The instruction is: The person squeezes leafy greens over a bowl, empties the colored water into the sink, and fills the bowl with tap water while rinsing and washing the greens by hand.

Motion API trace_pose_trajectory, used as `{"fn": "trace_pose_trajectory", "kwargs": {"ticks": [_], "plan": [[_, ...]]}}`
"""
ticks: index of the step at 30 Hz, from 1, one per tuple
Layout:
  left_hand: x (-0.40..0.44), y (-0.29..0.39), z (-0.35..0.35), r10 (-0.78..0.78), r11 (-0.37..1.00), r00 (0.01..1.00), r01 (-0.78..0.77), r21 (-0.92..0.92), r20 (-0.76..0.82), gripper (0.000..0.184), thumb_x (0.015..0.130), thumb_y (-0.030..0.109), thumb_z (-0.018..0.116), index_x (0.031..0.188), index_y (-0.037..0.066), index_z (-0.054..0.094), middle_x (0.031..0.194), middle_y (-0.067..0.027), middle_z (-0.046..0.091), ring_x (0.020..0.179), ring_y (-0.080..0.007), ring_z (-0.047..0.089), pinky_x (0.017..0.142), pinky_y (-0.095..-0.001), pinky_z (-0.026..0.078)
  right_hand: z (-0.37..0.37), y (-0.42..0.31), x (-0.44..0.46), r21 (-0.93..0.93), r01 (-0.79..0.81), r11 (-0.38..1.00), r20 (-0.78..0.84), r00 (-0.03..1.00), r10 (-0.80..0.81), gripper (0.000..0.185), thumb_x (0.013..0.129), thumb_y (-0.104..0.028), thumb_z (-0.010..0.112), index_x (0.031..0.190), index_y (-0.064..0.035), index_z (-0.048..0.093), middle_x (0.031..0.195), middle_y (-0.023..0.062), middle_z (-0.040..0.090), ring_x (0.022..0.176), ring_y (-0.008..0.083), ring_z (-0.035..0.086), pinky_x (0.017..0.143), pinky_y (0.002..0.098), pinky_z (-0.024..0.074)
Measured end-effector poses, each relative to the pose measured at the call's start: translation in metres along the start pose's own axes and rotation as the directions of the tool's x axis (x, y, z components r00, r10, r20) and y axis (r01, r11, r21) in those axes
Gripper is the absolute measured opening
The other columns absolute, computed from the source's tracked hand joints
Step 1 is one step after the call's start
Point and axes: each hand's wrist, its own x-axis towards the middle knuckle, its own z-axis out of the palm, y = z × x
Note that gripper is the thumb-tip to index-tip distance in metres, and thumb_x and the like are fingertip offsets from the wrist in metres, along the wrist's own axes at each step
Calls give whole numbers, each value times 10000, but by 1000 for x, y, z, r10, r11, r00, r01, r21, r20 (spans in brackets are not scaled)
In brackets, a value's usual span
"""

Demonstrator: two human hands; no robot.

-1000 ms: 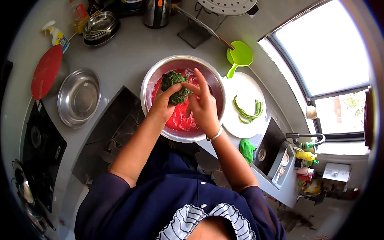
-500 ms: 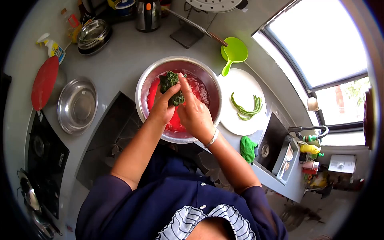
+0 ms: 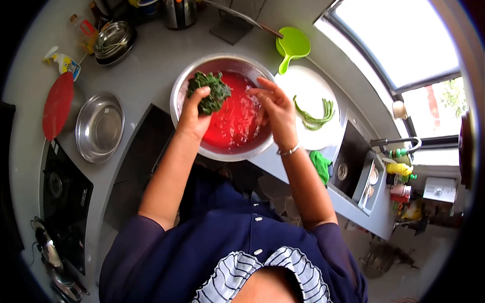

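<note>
My left hand (image 3: 193, 118) is closed around a clump of wet, dark leafy greens (image 3: 212, 93), thumb on top. It is above the left side of a large metal basin (image 3: 227, 156). Rippling water that looks red (image 3: 235, 123) fills much of the basin. Over the basin's right side is my right hand (image 3: 280, 111), its fingers bent and apart with nothing in them. It does not touch the greens.
A white round board (image 3: 303, 81) with several long green beans (image 3: 317, 120) lies right of the basin. Behind it rests a lime-green dipper (image 3: 294, 44). A metal bowl (image 3: 100, 129) stands to the left. At right are a green cloth (image 3: 319, 165) and a sink (image 3: 348, 146).
My hands have come apart. The right hand has let go of the greens and moved right, its fingers spreading. The left hand has shifted slightly left with the clump, which looks looser.
</note>
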Motion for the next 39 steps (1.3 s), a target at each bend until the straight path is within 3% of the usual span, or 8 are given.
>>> {"fn": "trace_pose_trajectory", "kwargs": {"ticks": [7, 10, 13, 20, 22, 25, 32, 39], "plan": [[6, 24, -2, 44, 997, 998, -46, 57, 47, 415, 756, 104, 670, 1150, 80, 540, 1095, -100, 587, 1023, -265, 579, 930, -433, 487, -19, 73, 15, -337, 154, 929, -12, 986, -167, 272, 852, -49, 636, 1124, -60, 624, 864, 63, 693, 776, 115, 631, 725, 239, 518], [5, 25, 1, 34, 998, 999, -35, 48, 22, 416, 760, 101, 668, 1153, 74, 536, 1102, -104, 586, 1020, -272, 580, 926, -446, 489, -16, 109, 16, -758, 340, 557, 321, 937, -134, 482, 797, -252, 696, 1253, -172, 564, 1212, 104, 600, 1108, 287, 581, 928, 435, 469], [7, 27, 6, 37, 998, 998, -39, 43, 45, 419, 762, 107, 672, 1157, 74, 536, 1110, -107, 587, 1030, -284, 581, 931, -452, 490, -11, 106, 8, -936, 167, 309, 296, 848, 439, 761, 764, -429, 683, 1426, -254, 353, 1503, 86, 276, 1348, 438, 277, 1021, 688, 246], [22, 31, 9, -40, 999, 999, 40, 14, 4, 405, 749, 86, 689, 1133, 71, 561, 1113, -105, 596, 1055, -285, 580, 953, -450, 484, -32, 69, -30, -876, 318, 363, 323, 945, -48, 666, 816, -273, 668, 1409, -165, 386, 1423, 109, 417, 1342, 324, 353, 1055, 567, 298], [28, 32, 10, -50, 998, 998, 48, 38, 48, 404, 752, 90, 687, 1135, 72, 561, 1113, -103, 597, 1053, -284, 581, 954, -442, 487, -42, 62, -46, -646, 190, 739, -47, 957, -286, 726, 786, -198, 716, 1406, -68, 362, 1415, 159, 417, 1330, 315, 378, 1069, 463, 324], [38, 33, 8, -114, 993, 991, 112, 29, 69, 401, 757, 96, 685, 1137, 68, 560, 1112, -103, 600, 1055, -281, 582, 964, -437, 485, -55, 90, -75, -336, -160, 928, -508, 861, -36, 730, 820, -221, 718, 1391, 24, 334, 1356, 196, 461, 1282, 271, 427, 1048, 409, 350], [63, 22, -12, -287, 952, 956, 292, -93, 62, 428, 782, 45, 669, 1187, 5, 536, 1174, -154, 589, 1122, -330, 553, 1021, -497, 437, -13, 119, -71, 650, -501, 571, -59, 716, 696, 468, 831, -218, 668, 1199, 25, 512, 1092, 145, 623, 990, 272, 622, 842, 429, 528], [66, 19, -9, -433, 892, 887, 447, -69, 160, 476, 797, 41, 658, 1249, 20, 512, 1259, -150, 554, 1186, -331, 511, 1035, -499, 421, -7, 144, -81, 626, -348, 698, -287, 729, 621, 226, 698, -11, 554, 918, 7, 603, 757, 100, 609, 683, 224, 613, 636, 366, 540]]}}
